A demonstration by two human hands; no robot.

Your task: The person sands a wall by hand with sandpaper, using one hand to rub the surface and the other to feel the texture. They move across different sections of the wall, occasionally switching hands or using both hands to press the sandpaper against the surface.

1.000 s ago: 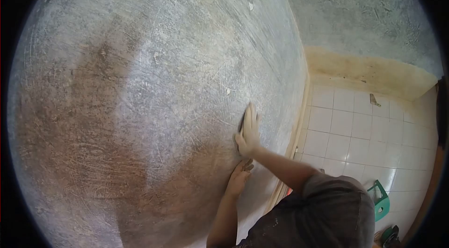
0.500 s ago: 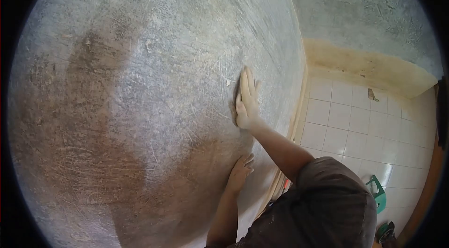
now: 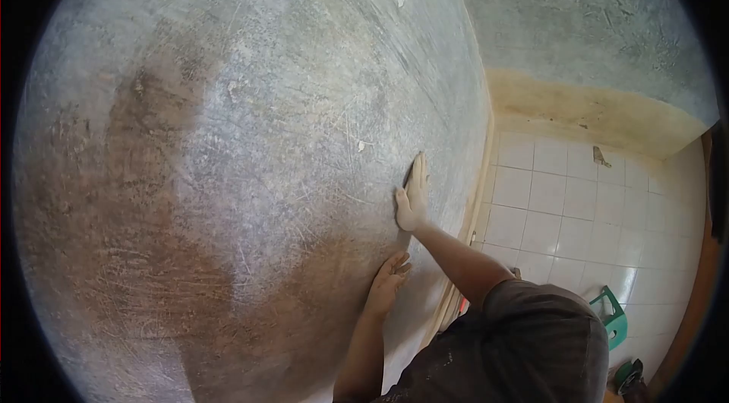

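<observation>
Down the wall (image 3: pixel 250 160) slides your right hand (image 3: pixel 412 202), flat on a barely visible pad; your left hand (image 3: pixel 387 281) presses open-palmed, empty.

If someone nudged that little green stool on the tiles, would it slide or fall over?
The green stool looks small and like plastic, so it is probably light. The white floor tiles look smooth and shiny, so it would likely slide easily. Only part of it shows, so whether it tips is hard to say.

hands – 2 (image 3: pixel 412 198) | walls – 2 (image 3: pixel 250 137) | green stool – 1 (image 3: pixel 612 317)
</observation>
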